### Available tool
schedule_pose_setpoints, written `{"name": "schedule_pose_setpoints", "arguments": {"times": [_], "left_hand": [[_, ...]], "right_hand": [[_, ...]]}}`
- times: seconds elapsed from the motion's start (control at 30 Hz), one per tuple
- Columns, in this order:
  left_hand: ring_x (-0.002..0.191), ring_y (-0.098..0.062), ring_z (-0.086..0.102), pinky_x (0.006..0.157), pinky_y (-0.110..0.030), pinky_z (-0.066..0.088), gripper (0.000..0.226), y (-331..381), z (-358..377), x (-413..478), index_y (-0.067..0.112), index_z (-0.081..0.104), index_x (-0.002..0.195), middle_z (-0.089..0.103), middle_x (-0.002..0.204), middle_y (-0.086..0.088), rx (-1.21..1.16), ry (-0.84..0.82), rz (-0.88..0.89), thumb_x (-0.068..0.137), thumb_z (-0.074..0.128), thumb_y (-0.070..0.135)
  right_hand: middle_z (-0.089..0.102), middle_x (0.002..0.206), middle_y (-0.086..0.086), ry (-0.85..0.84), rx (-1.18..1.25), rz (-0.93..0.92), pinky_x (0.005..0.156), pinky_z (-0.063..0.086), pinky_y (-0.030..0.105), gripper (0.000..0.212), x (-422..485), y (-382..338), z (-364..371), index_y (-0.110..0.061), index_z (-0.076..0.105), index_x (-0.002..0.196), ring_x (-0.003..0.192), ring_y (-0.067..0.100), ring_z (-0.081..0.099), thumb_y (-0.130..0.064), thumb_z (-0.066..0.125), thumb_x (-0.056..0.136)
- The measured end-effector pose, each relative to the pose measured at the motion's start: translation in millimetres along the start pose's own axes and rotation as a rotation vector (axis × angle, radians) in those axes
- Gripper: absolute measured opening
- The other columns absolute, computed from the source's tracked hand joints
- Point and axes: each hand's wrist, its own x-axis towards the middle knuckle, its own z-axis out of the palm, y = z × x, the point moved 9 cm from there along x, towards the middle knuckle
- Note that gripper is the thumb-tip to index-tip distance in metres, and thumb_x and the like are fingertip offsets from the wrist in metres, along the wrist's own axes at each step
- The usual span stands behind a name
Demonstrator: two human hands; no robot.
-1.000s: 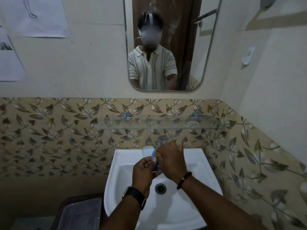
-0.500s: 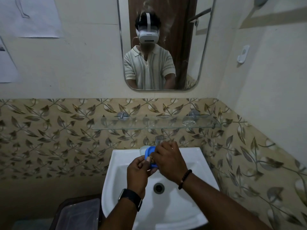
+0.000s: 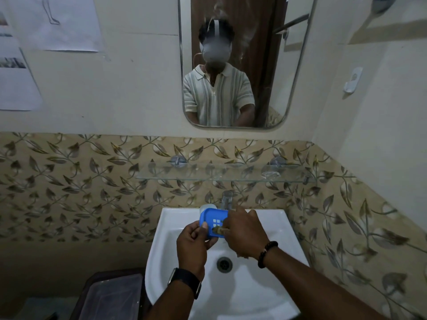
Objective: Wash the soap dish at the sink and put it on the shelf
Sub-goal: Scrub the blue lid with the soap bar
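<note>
A blue soap dish (image 3: 212,218) with a grid of drain holes is held over the white sink (image 3: 277,227), tilted so its inside faces me. My left hand (image 3: 194,243) grips its lower left edge. My right hand (image 3: 245,232) covers the dish's right side, fingers curled on something small and brownish pressed against the dish. A steel tap (image 3: 227,199) stands just behind the dish. Above it, a glass shelf (image 3: 231,175) runs along the tiled wall.
A pale cup-like object (image 3: 208,206) sits on the sink's back ledge behind the dish. A dark bin with a clear lid (image 3: 111,296) stands left of the sink. A mirror (image 3: 235,65) hangs above the shelf. The sink drain (image 3: 224,264) lies below my hands.
The dish has turned from edge-on to showing its inside face with the drain holes. Both hands stayed over the sink, shifting slightly.
</note>
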Motion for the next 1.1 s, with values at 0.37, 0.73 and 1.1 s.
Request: {"name": "schedule_pose_setpoints", "arguments": {"times": [0.37, 0.73, 1.1], "left_hand": [[0.089, -0.031, 0.077, 0.074, -0.039, 0.064, 0.018, -20.4, 28.6, -22.8, 0.000, 0.069, 0.107, 0.077, 0.096, -0.020, 0.028, -0.123, -0.040, 0.095, 0.066, 0.013], [0.084, -0.026, 0.076, 0.071, -0.035, 0.064, 0.017, 0.7, 20.9, -8.9, -0.002, 0.066, 0.109, 0.074, 0.099, -0.021, 0.037, -0.107, -0.002, 0.096, 0.064, 0.008], [0.081, -0.024, 0.077, 0.066, -0.031, 0.063, 0.013, -15.6, 21.5, -9.9, 0.002, 0.068, 0.105, 0.077, 0.091, -0.017, 0.011, 0.010, -0.045, 0.096, 0.066, 0.012]], "right_hand": [[0.066, 0.079, -0.006, 0.257, 0.069, 0.396, 0.076, 0.040, 0.042, 0.011, -17.4, 53.5, -13.1, -0.026, 0.065, 0.071, 0.084, 0.021, 0.058, -0.029, 0.064, 0.082], [0.064, 0.083, 0.001, 0.200, -0.180, -0.045, 0.074, 0.045, 0.044, 0.011, -13.7, 29.7, -30.7, -0.021, 0.074, 0.084, 0.085, 0.027, 0.056, -0.026, 0.069, 0.076], [0.050, 0.085, -0.006, -0.055, 0.384, 0.312, 0.080, 0.032, 0.040, 0.019, -7.2, 27.5, 12.8, -0.027, 0.065, 0.078, 0.105, 0.024, 0.046, -0.026, 0.053, 0.092]]}}
